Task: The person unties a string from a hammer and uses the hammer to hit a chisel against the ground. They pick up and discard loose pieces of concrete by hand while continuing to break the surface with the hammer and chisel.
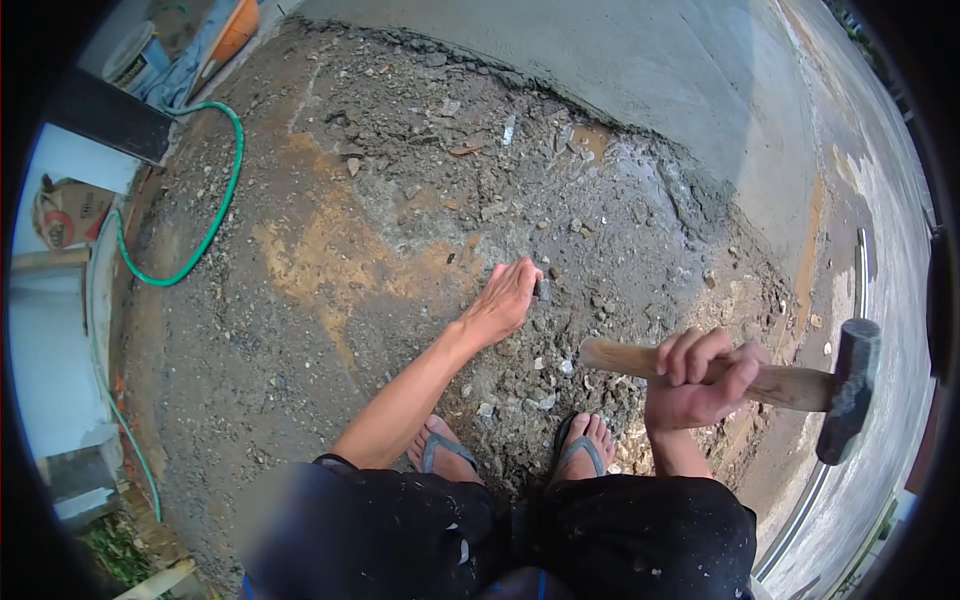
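My right hand (700, 385) is wrapped round the wooden handle of a sledgehammer (848, 392), whose dark metal head points to the right. My left hand (503, 298) is closed over the rough ground near the middle of the view. A small dark end (542, 289) shows beside its fingers; the rest of that object is hidden by the hand. Below the hands, my feet in grey flip-flops (447, 458) stand on stony soil.
Smooth wet concrete (640, 60) spreads across the top, with a ragged edge. A green hose (238, 160) curls at the left. Beyond it are a bucket (135, 58), an orange object (236, 35) and a paper bag (70, 213). A small puddle (590, 142) lies near the concrete edge.
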`<action>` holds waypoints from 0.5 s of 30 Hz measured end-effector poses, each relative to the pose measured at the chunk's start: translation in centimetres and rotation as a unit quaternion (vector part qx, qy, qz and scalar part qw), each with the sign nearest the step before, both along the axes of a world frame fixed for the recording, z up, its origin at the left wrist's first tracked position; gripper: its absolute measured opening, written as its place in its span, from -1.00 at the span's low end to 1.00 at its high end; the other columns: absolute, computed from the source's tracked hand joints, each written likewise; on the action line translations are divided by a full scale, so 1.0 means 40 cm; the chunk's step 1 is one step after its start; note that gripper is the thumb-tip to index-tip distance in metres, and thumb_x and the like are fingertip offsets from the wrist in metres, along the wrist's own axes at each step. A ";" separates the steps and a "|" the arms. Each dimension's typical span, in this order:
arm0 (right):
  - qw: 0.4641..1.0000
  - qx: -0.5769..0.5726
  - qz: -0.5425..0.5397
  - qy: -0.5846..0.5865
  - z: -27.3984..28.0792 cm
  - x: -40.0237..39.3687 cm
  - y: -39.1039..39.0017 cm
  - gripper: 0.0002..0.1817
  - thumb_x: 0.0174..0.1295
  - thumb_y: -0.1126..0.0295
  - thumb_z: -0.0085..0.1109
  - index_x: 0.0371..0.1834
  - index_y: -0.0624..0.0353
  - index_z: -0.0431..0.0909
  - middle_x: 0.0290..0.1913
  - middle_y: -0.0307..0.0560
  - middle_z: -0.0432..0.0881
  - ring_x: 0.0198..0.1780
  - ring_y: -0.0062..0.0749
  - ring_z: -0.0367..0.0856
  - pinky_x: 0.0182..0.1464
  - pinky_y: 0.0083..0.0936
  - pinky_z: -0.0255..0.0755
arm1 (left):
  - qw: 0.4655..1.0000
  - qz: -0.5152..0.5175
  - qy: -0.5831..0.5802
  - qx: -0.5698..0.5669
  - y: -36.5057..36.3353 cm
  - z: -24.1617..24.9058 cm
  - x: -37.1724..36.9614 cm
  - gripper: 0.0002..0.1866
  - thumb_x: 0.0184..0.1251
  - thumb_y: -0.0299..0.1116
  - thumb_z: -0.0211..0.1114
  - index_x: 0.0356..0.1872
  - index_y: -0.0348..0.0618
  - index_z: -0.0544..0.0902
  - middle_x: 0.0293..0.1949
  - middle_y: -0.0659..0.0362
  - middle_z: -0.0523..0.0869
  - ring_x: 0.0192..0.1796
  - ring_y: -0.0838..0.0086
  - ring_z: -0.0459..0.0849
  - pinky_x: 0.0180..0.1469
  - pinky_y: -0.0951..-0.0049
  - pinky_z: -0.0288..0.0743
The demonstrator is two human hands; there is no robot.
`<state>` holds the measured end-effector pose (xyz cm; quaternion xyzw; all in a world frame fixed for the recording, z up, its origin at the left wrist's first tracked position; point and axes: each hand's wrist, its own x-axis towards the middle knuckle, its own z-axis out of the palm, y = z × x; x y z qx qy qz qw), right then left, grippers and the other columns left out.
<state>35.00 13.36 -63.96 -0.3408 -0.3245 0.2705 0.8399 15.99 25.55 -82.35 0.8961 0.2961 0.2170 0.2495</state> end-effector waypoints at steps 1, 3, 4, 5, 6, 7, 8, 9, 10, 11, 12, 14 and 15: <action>0.998 -0.068 0.006 -0.002 -0.122 -0.084 -0.036 -0.77 0.51 0.12 0.04 -0.18 -0.04 0.30 -0.68 -0.33 0.25 -0.74 -0.59 0.22 -0.70 -0.53 0.28 | 1.000 0.004 -0.004 0.005 0.003 0.006 0.001 -0.60 0.24 -0.72 0.02 0.12 -0.38 0.24 -0.05 -0.10 0.44 0.03 0.02 0.49 0.13 0.08 0.30; 0.846 -0.302 -0.003 -0.440 -0.373 -0.137 -0.121 -0.83 0.47 0.31 0.06 -0.16 0.11 0.29 -0.64 -0.33 0.35 -0.73 -0.61 0.31 -0.72 -0.55 0.24 | 1.000 -0.007 -0.013 0.010 0.000 0.007 0.000 -0.63 0.19 -0.75 0.01 0.05 -0.37 0.29 -0.09 -0.09 0.44 0.00 0.05 0.48 0.06 0.12 0.30; 0.848 -0.294 -0.003 -0.440 -0.334 -0.124 -0.100 -0.83 0.47 0.31 0.06 -0.16 0.11 0.29 -0.64 -0.33 0.35 -0.73 -0.61 0.31 -0.72 -0.55 0.24 | 1.000 -0.005 -0.012 0.018 0.018 0.016 0.004 -0.63 0.19 -0.75 0.01 0.05 -0.37 0.29 -0.09 -0.09 0.44 0.00 0.05 0.48 0.06 0.12 0.30; 0.869 -0.429 0.142 -0.200 -0.282 -0.092 -0.100 -0.82 0.46 0.32 0.07 -0.17 0.11 0.29 -0.63 -0.34 0.34 -0.73 -0.63 0.29 -0.72 -0.58 0.22 | 0.999 -0.001 -0.017 0.033 0.022 0.021 0.006 -0.66 0.21 -0.74 -0.01 0.03 -0.37 0.32 -0.10 -0.07 0.46 0.00 0.06 0.49 0.07 0.13 0.31; 0.799 -0.532 0.271 0.066 -0.223 -0.066 -0.114 -0.82 0.46 0.33 0.09 -0.17 0.11 0.28 -0.63 -0.35 0.33 -0.73 -0.65 0.27 -0.72 -0.61 0.19 | 0.999 -0.002 -0.018 0.037 -0.002 0.018 -0.001 -0.68 0.22 -0.73 -0.02 0.02 -0.37 0.35 -0.12 -0.05 0.48 0.00 0.08 0.51 0.07 0.15 0.32; 0.817 -0.512 0.255 0.065 -0.190 -0.032 -0.114 -0.80 0.46 0.33 0.10 -0.16 0.12 0.26 -0.63 -0.37 0.30 -0.73 -0.67 0.23 -0.72 -0.63 0.16 | 1.000 -0.013 -0.013 0.025 -0.038 0.011 -0.007 -0.68 0.22 -0.73 -0.02 0.02 -0.37 0.35 -0.12 -0.05 0.48 0.00 0.08 0.51 0.07 0.15 0.32; 0.838 -0.499 0.220 0.033 -0.140 0.001 -0.109 -0.78 0.47 0.31 0.10 -0.14 0.12 0.26 -0.63 -0.38 0.27 -0.72 -0.70 0.21 -0.73 -0.65 0.13 | 1.000 -0.006 -0.005 0.022 -0.016 0.012 -0.002 -0.68 0.21 -0.74 -0.01 0.01 -0.37 0.35 -0.12 -0.05 0.48 -0.01 0.08 0.51 0.07 0.16 0.32; 0.869 -0.461 0.179 0.030 -0.068 0.028 -0.104 -0.77 0.48 0.29 0.10 -0.12 0.13 0.26 -0.63 -0.38 0.26 -0.71 -0.72 0.21 -0.73 -0.66 0.12 | 1.000 0.005 0.004 0.013 0.000 0.010 0.001 -0.68 0.20 -0.74 -0.01 0.00 -0.37 0.35 -0.12 -0.05 0.48 -0.01 0.08 0.51 0.07 0.16 0.31; 0.910 -0.401 0.105 0.008 -0.004 0.046 -0.091 -0.77 0.50 0.27 0.08 -0.10 0.14 0.27 -0.63 -0.38 0.24 -0.71 -0.73 0.20 -0.73 -0.67 0.12 | 0.998 -0.001 -0.046 0.047 0.000 -0.002 0.000 -0.59 0.14 -0.77 0.03 0.05 -0.34 0.30 -0.15 -0.06 0.43 -0.05 0.05 0.48 0.01 0.15 0.28; 0.945 -0.323 0.038 -0.026 0.048 0.068 -0.072 -0.79 0.53 0.27 0.04 -0.08 0.14 0.28 -0.64 -0.38 0.23 -0.72 -0.74 0.17 -0.73 -0.67 0.13 | 0.998 -0.001 -0.042 0.037 -0.012 -0.009 -0.004 -0.59 0.14 -0.77 0.03 0.05 -0.34 0.30 -0.15 -0.06 0.43 -0.05 0.05 0.48 0.01 0.15 0.28; 0.975 -0.216 -0.004 -0.051 0.098 0.086 -0.044 -0.81 0.56 0.25 -0.04 -0.07 0.13 0.28 -0.65 -0.38 0.21 -0.72 -0.75 0.14 -0.73 -0.67 0.15 | 0.999 0.005 -0.037 0.036 -0.008 -0.008 -0.003 -0.60 0.13 -0.77 0.04 0.03 -0.34 0.31 -0.15 -0.06 0.44 -0.05 0.06 0.48 0.01 0.15 0.28; 0.996 -0.075 -0.038 -0.019 0.135 0.095 -0.012 -0.83 0.59 0.21 -0.10 -0.08 0.06 0.29 -0.66 -0.36 0.19 -0.73 -0.73 0.13 -0.73 -0.66 0.18 | 0.999 0.012 -0.033 0.033 0.001 -0.001 0.000 -0.62 0.13 -0.77 0.04 0.01 -0.34 0.33 -0.14 -0.05 0.44 -0.05 0.06 0.48 0.01 0.15 0.28; 0.999 -0.018 -0.042 0.018 0.123 0.090 -0.011 -0.82 0.59 0.19 -0.11 -0.10 0.03 0.30 -0.66 -0.35 0.18 -0.73 -0.71 0.14 -0.73 -0.65 0.20 | 1.000 0.007 -0.017 0.016 0.001 0.006 -0.001 -0.62 0.13 -0.77 0.05 0.01 -0.35 0.34 -0.14 -0.05 0.44 -0.05 0.06 0.49 0.01 0.15 0.28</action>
